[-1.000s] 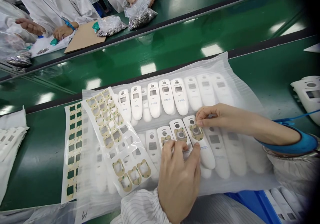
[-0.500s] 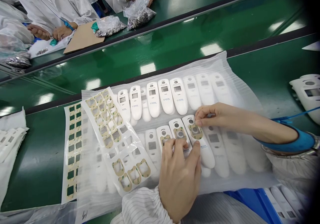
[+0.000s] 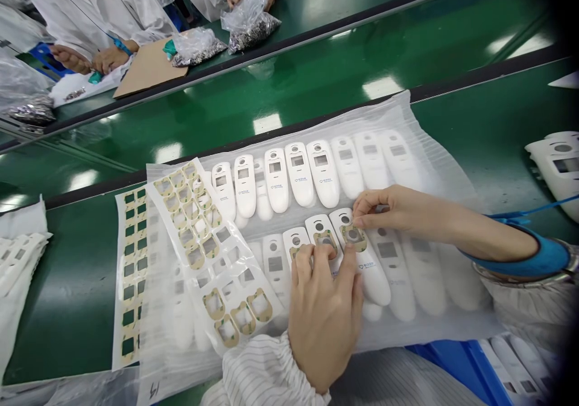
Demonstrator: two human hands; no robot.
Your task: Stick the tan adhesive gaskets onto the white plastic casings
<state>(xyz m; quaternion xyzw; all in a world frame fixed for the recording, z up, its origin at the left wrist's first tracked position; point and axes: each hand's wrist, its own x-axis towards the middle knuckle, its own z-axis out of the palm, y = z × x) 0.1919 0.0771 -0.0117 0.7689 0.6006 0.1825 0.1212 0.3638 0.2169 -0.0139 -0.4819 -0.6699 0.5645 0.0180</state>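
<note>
Left hand (image 3: 323,315) spread flat over the lower row of white shells, thumb beside the tan sticker (image 3: 353,236) on one white shell (image 3: 364,255), right hand (image 3: 393,210) pinching its far edge (both hands close together); best pressed down evenly, edges last.

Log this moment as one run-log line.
left hand: fingertips on white housing | right hand: pinching housing's top | tan gasket on window | liner sheet left
</note>
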